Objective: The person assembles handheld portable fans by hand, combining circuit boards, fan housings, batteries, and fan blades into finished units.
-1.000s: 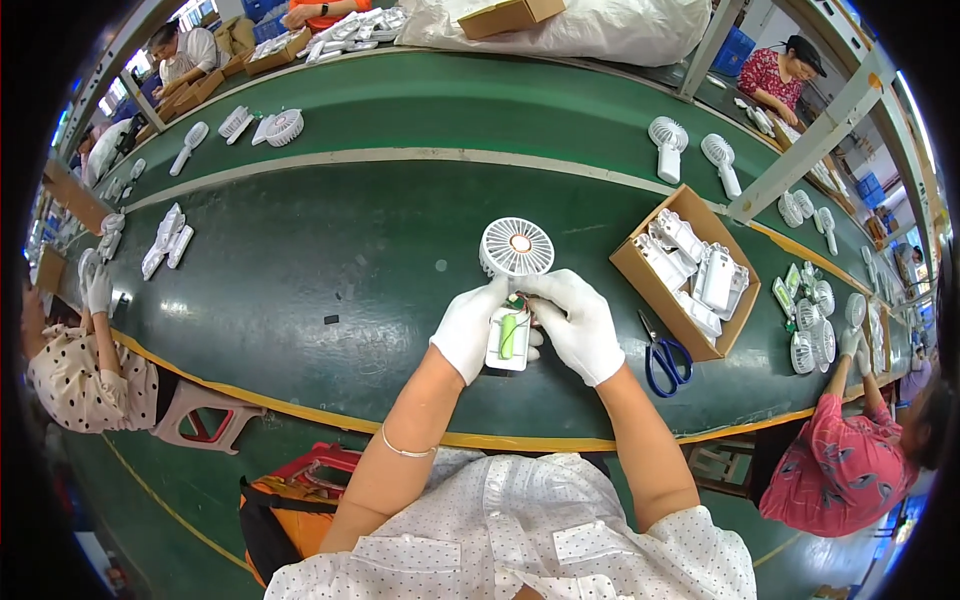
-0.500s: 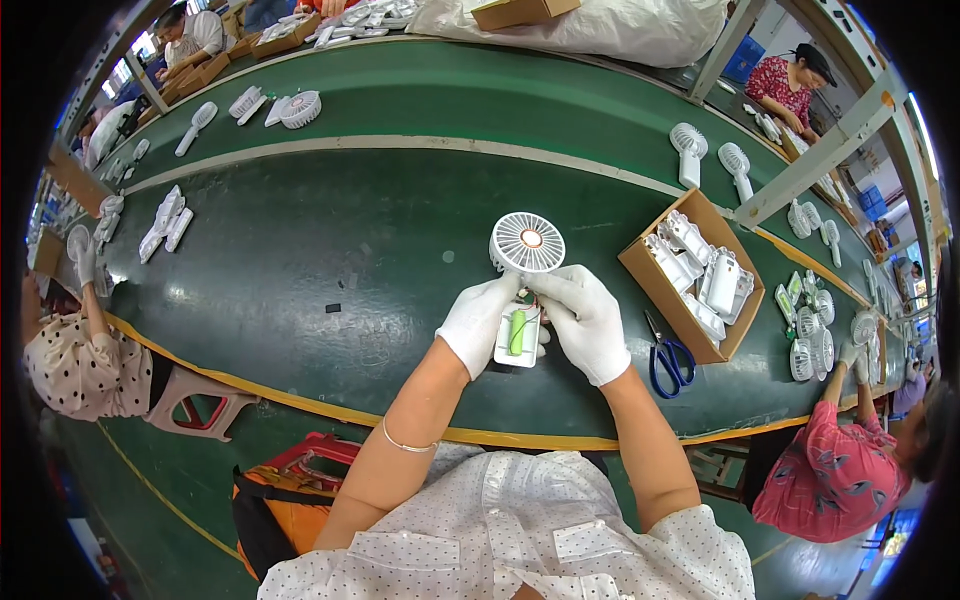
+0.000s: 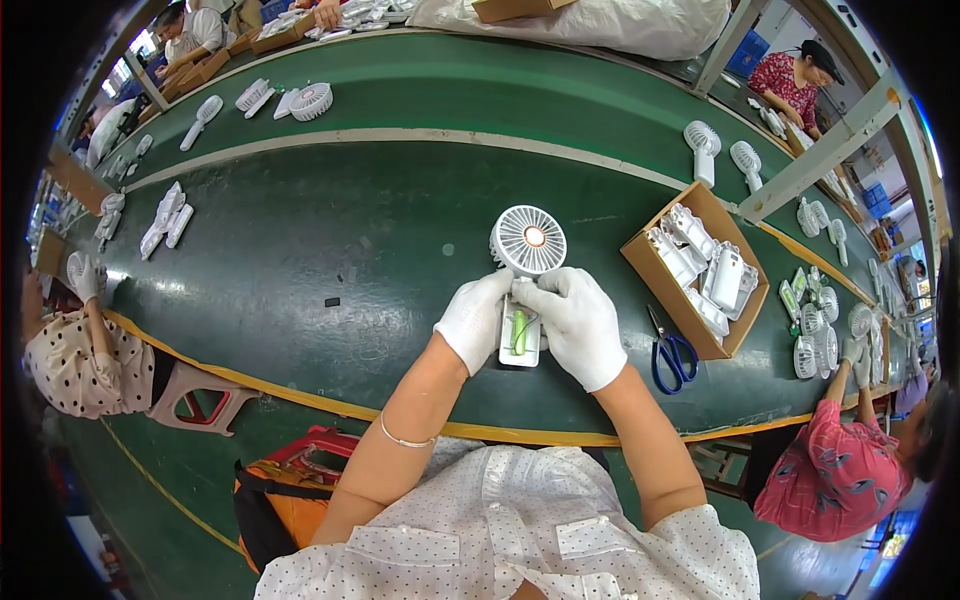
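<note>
Between my two white-gloved hands is a white handheld fan [image 3: 529, 240], its round grille turned up with an orange-ringed centre. Its handle lies open below the head, showing a green battery cell [image 3: 519, 331] and thin wires in the white shell. My left hand [image 3: 474, 318] grips the neck and handle from the left, fingers closed. From the right, my right hand [image 3: 578, 325] has its thumb and fingers pressed together at the top of the open handle, partly hiding it. Dark-blue-handled scissors [image 3: 673, 362] lie to the right of my right hand.
A cardboard box [image 3: 741, 345] of white handle shells stands to the right. White shell parts [image 3: 166, 222] lie at left, a small black piece [image 3: 332, 302] nearer. Beyond the ledge, a green conveyor belt [image 3: 480, 95] carries several fans. Co-workers sit on both sides.
My right thumb and fingers have shifted inward over the handle's top, covering more of the wiring. Fans on the belt have moved right.
</note>
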Demonstrator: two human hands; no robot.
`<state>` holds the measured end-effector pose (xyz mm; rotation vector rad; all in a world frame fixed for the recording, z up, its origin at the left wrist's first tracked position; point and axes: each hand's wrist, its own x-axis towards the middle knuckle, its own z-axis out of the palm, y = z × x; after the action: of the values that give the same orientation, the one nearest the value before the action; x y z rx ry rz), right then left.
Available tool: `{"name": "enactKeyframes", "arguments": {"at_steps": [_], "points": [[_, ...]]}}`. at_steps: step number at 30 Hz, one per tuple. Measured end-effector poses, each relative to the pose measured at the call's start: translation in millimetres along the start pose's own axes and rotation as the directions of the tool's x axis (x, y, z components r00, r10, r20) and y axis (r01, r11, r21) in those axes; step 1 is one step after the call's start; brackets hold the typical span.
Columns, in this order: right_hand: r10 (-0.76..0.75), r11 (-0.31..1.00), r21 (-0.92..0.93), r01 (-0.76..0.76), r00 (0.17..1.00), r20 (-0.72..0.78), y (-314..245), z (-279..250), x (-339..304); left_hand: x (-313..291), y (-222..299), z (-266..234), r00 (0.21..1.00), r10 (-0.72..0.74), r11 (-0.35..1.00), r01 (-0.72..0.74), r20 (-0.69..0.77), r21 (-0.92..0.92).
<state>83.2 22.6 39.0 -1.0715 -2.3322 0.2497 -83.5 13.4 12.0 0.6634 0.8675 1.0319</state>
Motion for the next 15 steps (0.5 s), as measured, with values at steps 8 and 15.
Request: {"name": "enactKeyframes", "arguments": {"at_steps": [8, 15], "points": [[-0.037, 0.999, -0.026, 0.034, 0.995, -0.096, 0.4, 11.2, -4.0, 13.4, -11.6, -7.1, 0.999, -0.052, 0.942, 0.052, 0.009, -0.333], [-0.128, 0.991, 0.009, 0.132, 0.974, -0.186, 9.6, 14.8, -4.8, -0.4, 1.8, 9.0, 0.988, -0.076, 0.996, 0.069, -0.131, -0.057]]}}
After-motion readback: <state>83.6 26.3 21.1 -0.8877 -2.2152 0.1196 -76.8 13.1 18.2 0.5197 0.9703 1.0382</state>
